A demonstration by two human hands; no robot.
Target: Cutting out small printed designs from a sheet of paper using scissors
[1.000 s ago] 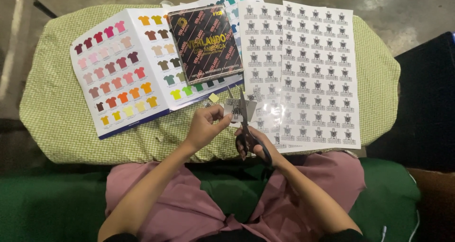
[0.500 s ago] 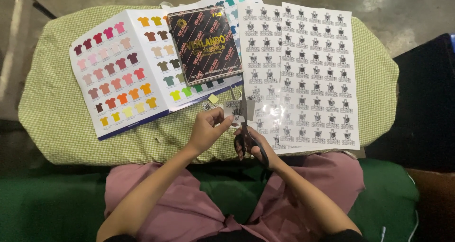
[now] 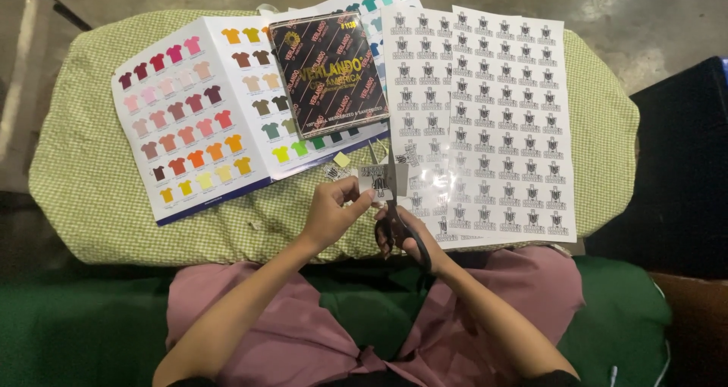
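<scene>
- A concrete floor point(image 3: 644, 23) frames a padded board point(image 3: 91, 182) covered in green checked cloth, which rests across the lap of a seated person in a pink garment, on green upholstery.
- The left hand point(image 3: 330, 216) pinches a small clear sticker strip point(image 3: 379, 181) between thumb and fingertips, its grip closed on the strip's left end, just above the near edge of the board.
- The right hand point(image 3: 413, 235) is closed through the handles of black-handled scissors point(image 3: 394, 205); the blades point away from the body and meet the strip (whether they are parted or shut cannot be told from here).
- The strip looks thin, glossy and very light, likely to curl or slide between fingers, so a hold close beside the cut line seems the steadier one, judging by how it sags little where it is pinched.
- The scissors appear stiff and slight in weight, best taken by the finger loops.
- Just beyond the hands lie two large sheets of printed emblems point(image 3: 504, 122), overlapping, flat and floppy-looking.
- To the left, an open colour chart point(image 3: 193, 114) shows rows of small shirt shapes; a dark patterned packet point(image 3: 330, 72) lies on its right-hand page.
- A small yellow scrap point(image 3: 342, 159) and clear offcuts point(image 3: 332, 172) sit near the left hand's knuckles.
</scene>
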